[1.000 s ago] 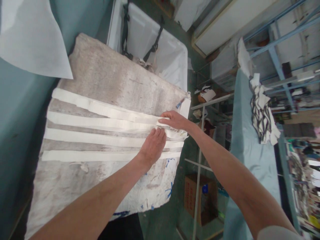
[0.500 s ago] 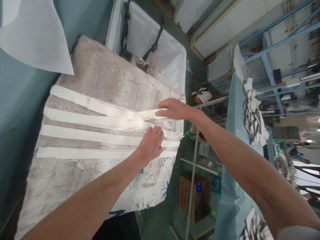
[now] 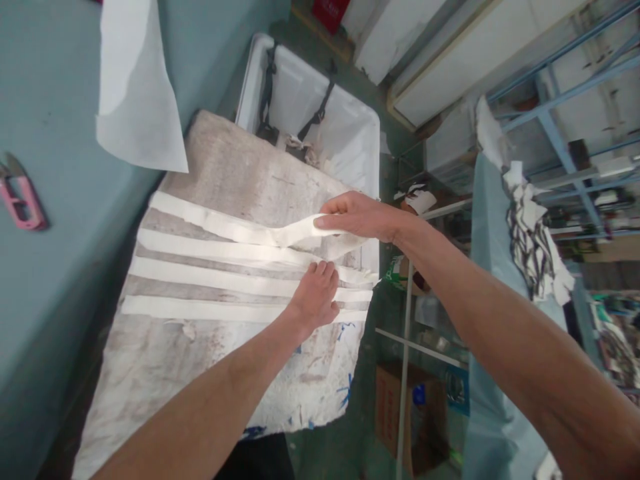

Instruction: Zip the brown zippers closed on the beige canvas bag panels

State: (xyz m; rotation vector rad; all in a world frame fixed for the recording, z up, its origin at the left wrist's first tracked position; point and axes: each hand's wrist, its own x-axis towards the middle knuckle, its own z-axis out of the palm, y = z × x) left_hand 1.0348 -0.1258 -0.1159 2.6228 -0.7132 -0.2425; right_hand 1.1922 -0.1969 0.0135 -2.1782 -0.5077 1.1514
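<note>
Several white fabric strips lie side by side across a stained, greyish-white cloth. My right hand (image 3: 357,217) is closed on the topmost fabric strip (image 3: 295,230), pinching it between thumb and fingers and lifting its right part off the cloth (image 3: 240,160). Below it, my left hand (image 3: 317,290) rests on the middle strips, fingers slightly bent and thumb apart, gripping nothing visible. The second strip (image 3: 210,248), the third strip (image 3: 210,273) and the lowest strip (image 3: 200,309) lie fairly flat, partly covered by my left hand and forearm.
A white plastic tub (image 3: 355,133) with black straps stands beyond the cloth. On the blue-green table (image 3: 65,280) at left are pink-handled snips (image 3: 25,200) and a white sheet (image 3: 143,113). To the right stand a metal frame (image 3: 405,347), a cardboard box (image 3: 393,407) and a second table with black-and-white fabric pieces (image 3: 533,233).
My right hand has raised the top strip farther off the cloth, opening a loop beneath it. My left hand stays on the strips. The view has shifted left, bringing the snips into sight.
</note>
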